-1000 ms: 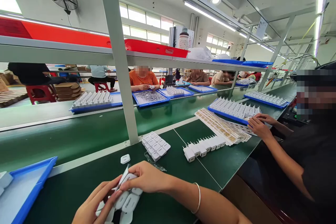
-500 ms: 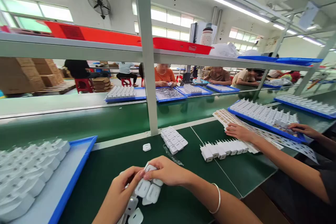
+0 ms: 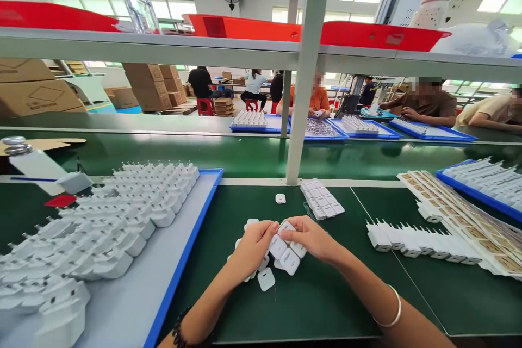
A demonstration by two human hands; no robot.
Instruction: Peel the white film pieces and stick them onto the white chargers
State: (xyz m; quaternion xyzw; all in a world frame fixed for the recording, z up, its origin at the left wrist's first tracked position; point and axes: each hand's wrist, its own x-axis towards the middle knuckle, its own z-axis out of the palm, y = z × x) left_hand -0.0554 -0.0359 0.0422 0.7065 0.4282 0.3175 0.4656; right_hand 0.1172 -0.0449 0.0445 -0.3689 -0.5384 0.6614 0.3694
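My left hand (image 3: 253, 247) and my right hand (image 3: 313, 236) meet over the green bench, thumbs and fingers closed on one small white plastic cover (image 3: 287, 226) with rounded corners. Under and around my fingers lies a loose heap of similar white covers (image 3: 289, 261), some with a dark slot. One cover (image 3: 266, 279) rests flat just in front of the heap. Another single cover (image 3: 280, 199) sits farther back. To its right, a block of covers in neat rows (image 3: 322, 199) lies on the bench. My left fingertips are partly hidden.
At left, a blue-rimmed tray (image 3: 185, 250) bears rows of white charger housings (image 3: 134, 217). A row of white housings with pins (image 3: 420, 242) stands at right beside stacked perforated strips (image 3: 460, 212). A metal post (image 3: 304, 76) rises behind the bench. Co-workers sit beyond.
My view has turned left, bringing more of the left tray into sight. The co-worker's hands at right are out of view. Both my hands stay together on a white cover.
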